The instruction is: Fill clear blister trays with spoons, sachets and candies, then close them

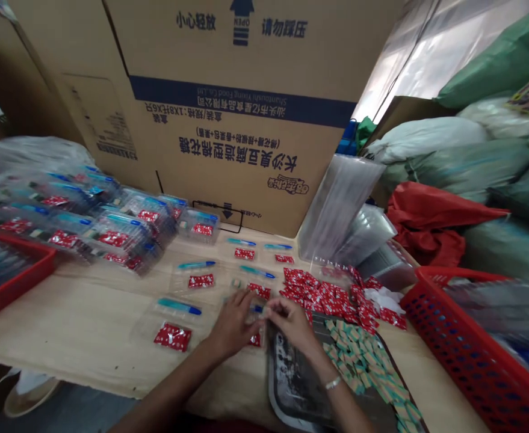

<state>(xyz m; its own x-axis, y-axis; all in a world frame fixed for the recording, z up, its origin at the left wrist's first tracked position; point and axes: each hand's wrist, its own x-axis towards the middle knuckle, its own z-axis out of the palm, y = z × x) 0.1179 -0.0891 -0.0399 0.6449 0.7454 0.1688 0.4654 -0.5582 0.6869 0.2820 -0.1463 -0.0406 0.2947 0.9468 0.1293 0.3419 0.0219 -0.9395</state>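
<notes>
My left hand lies over a see-through plastic case, its fingers spread, with a blue pen and a red packet partly hidden beneath it. Close beside it, my right hand has thumb and forefinger pinched at the case's right edge; whatever is between them is too small to make out. Below that wrist is a dark metal tray holding many small green-and-tan blocks. A pile of red white-dotted packets lies just past the tray. To the left, another pen rests above a red packet.
Filled cases are stacked at the left, near a red basket. A large cardboard box stands behind. Stacked plastic sheets lean at its right. Another red basket borders the right side.
</notes>
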